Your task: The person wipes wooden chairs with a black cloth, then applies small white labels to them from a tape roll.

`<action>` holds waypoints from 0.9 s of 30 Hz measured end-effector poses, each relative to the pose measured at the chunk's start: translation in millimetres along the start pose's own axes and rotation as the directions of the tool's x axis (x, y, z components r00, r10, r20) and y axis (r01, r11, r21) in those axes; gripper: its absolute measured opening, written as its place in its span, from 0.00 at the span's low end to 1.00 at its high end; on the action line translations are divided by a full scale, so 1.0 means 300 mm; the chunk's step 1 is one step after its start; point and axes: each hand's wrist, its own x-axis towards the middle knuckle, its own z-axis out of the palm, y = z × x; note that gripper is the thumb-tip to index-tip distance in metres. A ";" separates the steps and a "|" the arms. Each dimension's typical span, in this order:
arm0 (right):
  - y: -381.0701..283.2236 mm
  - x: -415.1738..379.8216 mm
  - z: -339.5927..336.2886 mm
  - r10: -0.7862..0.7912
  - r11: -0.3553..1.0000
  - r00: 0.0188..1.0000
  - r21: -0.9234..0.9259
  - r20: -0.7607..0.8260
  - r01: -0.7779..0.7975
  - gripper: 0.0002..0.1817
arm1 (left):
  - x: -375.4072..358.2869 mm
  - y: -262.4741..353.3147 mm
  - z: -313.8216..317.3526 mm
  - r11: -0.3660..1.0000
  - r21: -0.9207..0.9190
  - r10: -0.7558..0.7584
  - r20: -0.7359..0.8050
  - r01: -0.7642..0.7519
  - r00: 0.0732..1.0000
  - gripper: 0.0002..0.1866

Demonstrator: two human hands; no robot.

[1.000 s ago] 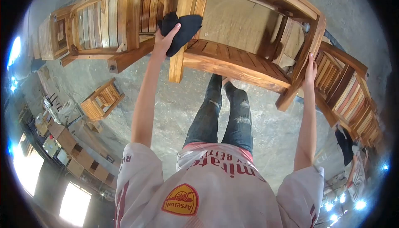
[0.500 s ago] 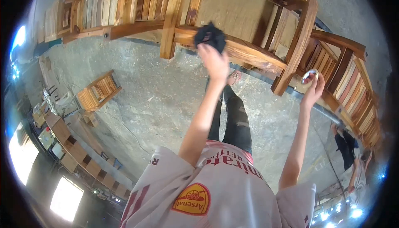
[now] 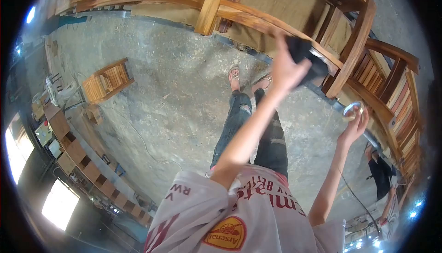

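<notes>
- Our left hand (image 3: 291,72) bunches the black cloth (image 3: 299,48) at the wooden rail (image 3: 253,19), fingers curled but blurred, likely cushioning the palm.
- Our right hand (image 3: 353,129) pinches the shiny round thing (image 3: 347,107) edgewise between fingers, likely leaving its middle uncovered.

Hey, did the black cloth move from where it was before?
Yes, the black cloth went rightward, from the left post of the wooden frame to near its right post.

Left hand (image 3: 289,71): closed, blurred, arm slanting inward | Right hand (image 3: 355,125): fingers curled
</notes>
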 end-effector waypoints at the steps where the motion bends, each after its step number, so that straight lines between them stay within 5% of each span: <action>1: 0.014 -0.027 0.005 0.020 1.000 0.999 -0.004 0.025 -0.020 0.20 | 0.033 -0.015 -0.099 1.000 -0.001 -0.022 -0.066 0.022 0.998 0.57; 5: 0.024 -0.159 0.114 0.053 0.998 0.994 0.018 0.097 -0.054 0.20 | 0.251 -0.137 -0.327 0.999 -0.009 0.035 -0.107 -0.036 0.994 0.64; 12: 0.001 -0.302 0.190 0.085 0.995 0.977 0.030 0.194 -0.093 0.19 | 0.320 -0.213 -0.329 0.990 -0.099 0.097 -0.009 -0.097 0.995 0.64; 15: -0.018 -0.297 0.179 0.054 0.996 0.981 0.058 0.188 -0.066 0.18 | 0.297 -0.228 -0.245 0.958 -0.242 0.168 0.048 -0.152 0.985 0.64; 20: -0.066 -0.278 0.139 0.030 0.995 0.987 0.090 0.158 -0.045 0.18 | 0.190 -0.164 -0.040 0.945 -0.326 0.032 0.072 -0.007 0.997 0.66; 24: -0.053 -0.257 0.068 0.033 0.995 0.991 0.089 0.128 -0.045 0.18 | 0.059 -0.145 0.155 0.864 -0.489 0.003 0.248 0.123 0.969 0.66; 26: -0.037 -0.248 0.027 0.044 0.993 0.994 0.109 0.097 -0.054 0.18 | 0.005 -0.174 0.259 0.955 -0.290 0.149 0.281 -0.064 0.948 0.68; 27: -0.030 -0.243 0.005 0.050 0.991 0.996 0.123 0.077 -0.059 0.18 | -0.046 -0.179 0.289 0.939 -0.268 -0.075 0.450 0.215 0.890 0.59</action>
